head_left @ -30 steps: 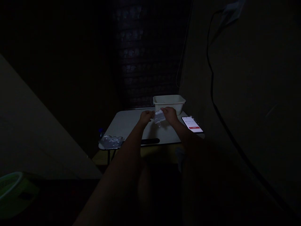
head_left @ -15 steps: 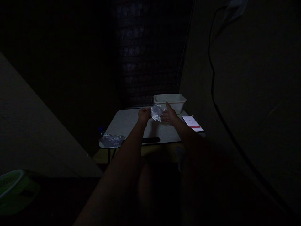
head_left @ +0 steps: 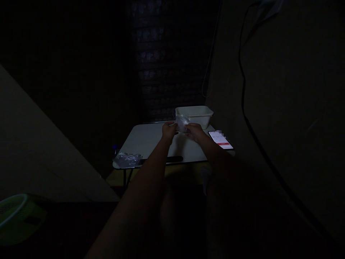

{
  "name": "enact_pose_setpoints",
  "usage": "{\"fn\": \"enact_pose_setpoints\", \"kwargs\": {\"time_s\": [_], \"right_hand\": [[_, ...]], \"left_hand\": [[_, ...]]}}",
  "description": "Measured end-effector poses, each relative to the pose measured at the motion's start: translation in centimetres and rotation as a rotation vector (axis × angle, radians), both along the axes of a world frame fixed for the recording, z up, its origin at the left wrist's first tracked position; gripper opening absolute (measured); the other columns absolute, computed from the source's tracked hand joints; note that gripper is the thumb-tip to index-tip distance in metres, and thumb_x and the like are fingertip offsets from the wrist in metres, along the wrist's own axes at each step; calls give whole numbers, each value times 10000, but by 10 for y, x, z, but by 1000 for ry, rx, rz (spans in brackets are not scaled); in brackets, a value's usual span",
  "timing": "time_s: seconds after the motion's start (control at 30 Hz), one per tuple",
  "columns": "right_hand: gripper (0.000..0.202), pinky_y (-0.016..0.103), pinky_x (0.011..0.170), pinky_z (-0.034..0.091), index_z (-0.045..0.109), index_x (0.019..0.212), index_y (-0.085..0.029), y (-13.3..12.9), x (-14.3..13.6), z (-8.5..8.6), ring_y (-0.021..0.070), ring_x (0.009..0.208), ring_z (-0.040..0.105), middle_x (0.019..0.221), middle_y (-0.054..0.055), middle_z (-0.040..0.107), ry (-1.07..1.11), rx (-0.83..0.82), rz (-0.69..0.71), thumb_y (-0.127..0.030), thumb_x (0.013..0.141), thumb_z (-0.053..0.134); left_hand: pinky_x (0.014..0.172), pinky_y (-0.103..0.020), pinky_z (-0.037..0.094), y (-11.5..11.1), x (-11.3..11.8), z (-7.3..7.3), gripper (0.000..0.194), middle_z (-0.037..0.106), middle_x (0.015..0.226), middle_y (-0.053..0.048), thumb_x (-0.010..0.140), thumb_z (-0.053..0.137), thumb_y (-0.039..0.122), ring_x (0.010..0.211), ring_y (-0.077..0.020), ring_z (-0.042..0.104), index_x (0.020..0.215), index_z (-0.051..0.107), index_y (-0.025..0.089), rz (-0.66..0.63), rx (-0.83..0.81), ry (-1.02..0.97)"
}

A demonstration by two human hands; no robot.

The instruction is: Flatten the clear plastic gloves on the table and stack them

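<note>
nearest, at lower left, a green plastic basket (head_left: 25, 219) with a pale curved rim and latticed side sits in the gloom. on the near left corner of the white, round-cornered, dark-edged desk (head_left: 145, 138) lies a loose, crumpled heap of clear, shiny plastic (head_left: 128, 160), apart from the hands; whether it is set aside or awaiting handling, i cannot tell. a long, dark, round-ended strip (head_left: 175, 158) runs along the near edge.

farther in, the handling looks under way, not finished: a small, thin, wrinkled, see-through plastic piece (head_left: 182, 123) is raised above the desk between the 2 hands. the left hand (head_left: 168, 131) has a narrow grip on its left side, and the right hand (head_left: 196, 131) closes fingertips at its lower right. the film looks soft, creased and uneven, its outline too dim to call folded or flat.

to the right, a flat, rectangular phone (head_left: 221, 139) glows white with a red bar. beyond the hands stands a smooth, off-white, rounded rectangular tub (head_left: 206, 120); its bottom is hidden, so i cannot tell what it holds.
</note>
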State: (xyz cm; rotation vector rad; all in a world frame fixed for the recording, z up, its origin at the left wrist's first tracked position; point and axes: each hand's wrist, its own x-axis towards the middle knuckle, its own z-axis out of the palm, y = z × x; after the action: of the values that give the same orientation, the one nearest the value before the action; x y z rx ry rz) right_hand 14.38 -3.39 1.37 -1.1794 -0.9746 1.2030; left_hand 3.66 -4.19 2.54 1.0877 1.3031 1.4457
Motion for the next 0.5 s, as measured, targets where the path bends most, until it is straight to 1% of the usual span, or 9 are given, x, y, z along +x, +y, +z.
{"fn": "enact_pose_setpoints", "kwargs": {"time_s": [0.07,0.13,0.2,0.27,0.3,0.37,0.43,0.5], "right_hand": [[81,187,459,389,479,561,-158,0,2,-1,58,452,481,486,-54,499,-51,21,29,-129,622,523],[86,185,448,388,483,553,-156,0,3,-3,57,434,476,469,-56,492,-92,38,73,-133,623,527],[87,186,434,389,490,561,-157,0,1,-3,60,421,475,461,-54,491,-104,44,105,-163,637,532],[131,191,415,389,496,581,-161,0,-2,-2,68,410,476,462,-46,499,-109,44,108,-250,673,523],[179,193,400,384,496,582,-163,0,-4,-2,73,398,473,457,-40,501,-133,47,101,-306,689,512],[279,195,371,363,482,546,-164,1,-9,0,82,370,461,428,-30,486,-252,70,71,-405,684,508],[333,194,357,342,458,493,-166,2,-13,2,86,357,450,403,-25,462,-403,122,16,-450,650,534],[358,195,368,340,455,479,-169,4,-16,2,93,384,463,415,-16,466,-472,171,-45,-478,645,522]], "left_hand": [[525,-242,452,0,-1,-1,95,529,624,-1,679,523,225,530,-81,510,706,504,136,-49,-12,-15],[531,-247,448,3,-2,-4,132,536,606,-2,681,522,262,531,-86,510,659,515,132,-69,-7,-23],[536,-249,440,5,-3,-7,143,536,574,2,662,535,262,522,-93,511,622,529,125,-57,20,-13],[542,-243,429,8,-4,-9,121,539,547,4,629,553,232,522,-104,517,594,547,117,-32,64,26],[542,-236,422,9,-4,-10,104,542,540,4,616,555,213,526,-109,522,583,556,115,-18,83,52],[535,-224,412,11,-4,-11,81,550,536,2,603,546,186,535,-117,530,577,569,113,-2,106,97],[527,-219,408,11,-3,-11,85,562,546,-3,607,529,178,545,-123,538,591,580,113,9,115,131],[525,-219,407,12,-3,-10,94,573,562,-11,608,517,174,560,-131,546,610,587,111,37,115,170]]}}
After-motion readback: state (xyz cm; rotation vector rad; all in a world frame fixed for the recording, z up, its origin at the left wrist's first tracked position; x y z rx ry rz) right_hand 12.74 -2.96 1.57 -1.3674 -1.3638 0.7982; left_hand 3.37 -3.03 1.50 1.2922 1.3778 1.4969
